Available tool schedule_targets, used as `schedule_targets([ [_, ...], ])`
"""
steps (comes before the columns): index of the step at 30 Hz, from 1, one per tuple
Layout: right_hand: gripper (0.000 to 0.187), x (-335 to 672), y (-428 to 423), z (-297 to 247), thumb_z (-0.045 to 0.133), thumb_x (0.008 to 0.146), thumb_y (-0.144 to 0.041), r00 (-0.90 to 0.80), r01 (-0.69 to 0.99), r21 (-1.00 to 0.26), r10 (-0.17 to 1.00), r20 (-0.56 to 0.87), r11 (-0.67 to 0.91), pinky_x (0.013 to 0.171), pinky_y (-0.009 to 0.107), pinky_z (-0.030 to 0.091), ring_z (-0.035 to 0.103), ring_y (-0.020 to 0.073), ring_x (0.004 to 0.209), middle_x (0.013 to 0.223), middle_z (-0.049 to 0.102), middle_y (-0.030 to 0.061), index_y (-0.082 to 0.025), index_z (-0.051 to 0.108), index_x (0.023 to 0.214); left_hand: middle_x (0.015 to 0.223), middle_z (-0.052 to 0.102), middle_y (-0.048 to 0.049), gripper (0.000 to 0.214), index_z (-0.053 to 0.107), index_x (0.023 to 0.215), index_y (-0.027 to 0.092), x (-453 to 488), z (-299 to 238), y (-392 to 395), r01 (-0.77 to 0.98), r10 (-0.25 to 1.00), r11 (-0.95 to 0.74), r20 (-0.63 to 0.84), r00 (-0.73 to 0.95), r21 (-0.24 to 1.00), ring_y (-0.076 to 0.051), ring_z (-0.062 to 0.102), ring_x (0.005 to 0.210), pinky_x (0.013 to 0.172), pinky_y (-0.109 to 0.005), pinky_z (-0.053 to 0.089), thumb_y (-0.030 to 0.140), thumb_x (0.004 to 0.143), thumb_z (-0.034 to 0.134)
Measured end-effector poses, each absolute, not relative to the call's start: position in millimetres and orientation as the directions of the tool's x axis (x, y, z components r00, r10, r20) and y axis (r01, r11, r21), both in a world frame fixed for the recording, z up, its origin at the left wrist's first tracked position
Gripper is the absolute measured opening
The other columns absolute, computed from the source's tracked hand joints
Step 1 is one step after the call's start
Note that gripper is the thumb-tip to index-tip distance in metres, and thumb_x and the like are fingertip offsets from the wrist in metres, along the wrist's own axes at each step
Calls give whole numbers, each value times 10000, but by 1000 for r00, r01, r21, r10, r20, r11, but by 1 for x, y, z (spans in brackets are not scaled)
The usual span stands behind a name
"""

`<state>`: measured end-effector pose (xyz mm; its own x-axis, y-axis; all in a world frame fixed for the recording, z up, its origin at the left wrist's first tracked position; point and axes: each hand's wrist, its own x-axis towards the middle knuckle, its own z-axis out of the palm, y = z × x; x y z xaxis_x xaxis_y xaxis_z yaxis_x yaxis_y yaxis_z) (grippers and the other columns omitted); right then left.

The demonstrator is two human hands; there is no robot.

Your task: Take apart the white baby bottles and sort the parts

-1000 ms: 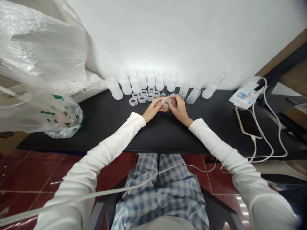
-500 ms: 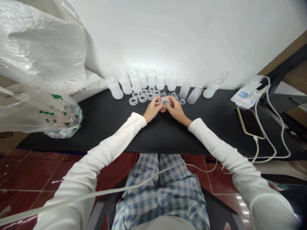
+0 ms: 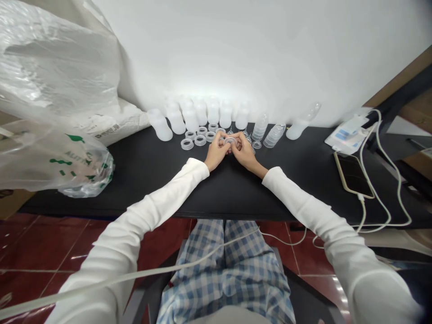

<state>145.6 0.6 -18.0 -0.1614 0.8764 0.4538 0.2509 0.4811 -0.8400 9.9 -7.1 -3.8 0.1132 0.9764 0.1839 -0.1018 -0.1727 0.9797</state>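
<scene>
Translucent, seemingly plastic ring point(image 3: 231, 141); matt black table point(image 3: 151, 180).

At the frame's left I read green "ALITT" (creases blur the rest) on a clear plastic bag point(image 3: 43, 155)

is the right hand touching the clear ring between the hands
Touching: in the head view, the right hand has its fingers against the edge of the clear ring.

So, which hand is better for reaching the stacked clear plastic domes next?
Probably the right hand: it's nearer those stacked clear plastic domes; the left hand is farther. Both hold a translucent round plastic ring.
</scene>
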Motion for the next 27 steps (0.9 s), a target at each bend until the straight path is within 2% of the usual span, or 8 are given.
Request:
schedule_targets([
  [4,338,144,3,-16,585,964,-594,-151,237,-851,884,443,468,612,318,483,594,162,641,732,607,-24,-268,524,1032,576,556,93,197,522,973,226,9,-8,-4,-97,974,-185,196,117,978,-84,550,534,557,-216,404,229,841,669],
  [8,485,148,2,-17,586,912,-713,-186,151,-890,897,402,431,624,307,489,580,146,644,749,595,-30,-257,528,1065,590,594,87,190,508,991,217,6,-8,-5,-79,976,-161,170,132,984,-78,542,519,548,-212,397,216,867,652],
  [12,585,149,-2,-16,566,870,-797,-188,145,-902,906,378,407,607,289,463,551,130,640,732,554,-47,-247,529,1064,608,626,73,153,488,962,209,5,-4,-7,-102,981,-110,124,148,989,-79,564,526,554,-211,422,247,914,628],
  [18,552,146,-10,-11,539,885,-805,-188,105,-890,888,420,443,625,295,490,562,123,613,695,560,-53,-260,478,950,580,624,68,253,498,946,208,3,-5,-9,-131,963,-145,170,210,981,-81,551,487,518,-209,406,393,929,670],
  [22,511,146,-14,-7,504,929,-775,-189,172,-846,859,475,505,629,325,502,587,152,628,690,579,-31,-265,469,927,560,606,79,284,513,937,210,1,-7,-9,-87,957,-174,190,219,981,-66,526,473,502,-199,376,426,905,695],
  [27,465,147,-15,-7,500,954,-730,-154,286,-811,860,486,510,585,330,461,522,152,582,651,531,-40,-272,447,885,536,584,86,320,510,921,221,0,-10,-10,-26,955,-207,207,213,978,-66,518,470,493,-204,344,479,890,696],
])
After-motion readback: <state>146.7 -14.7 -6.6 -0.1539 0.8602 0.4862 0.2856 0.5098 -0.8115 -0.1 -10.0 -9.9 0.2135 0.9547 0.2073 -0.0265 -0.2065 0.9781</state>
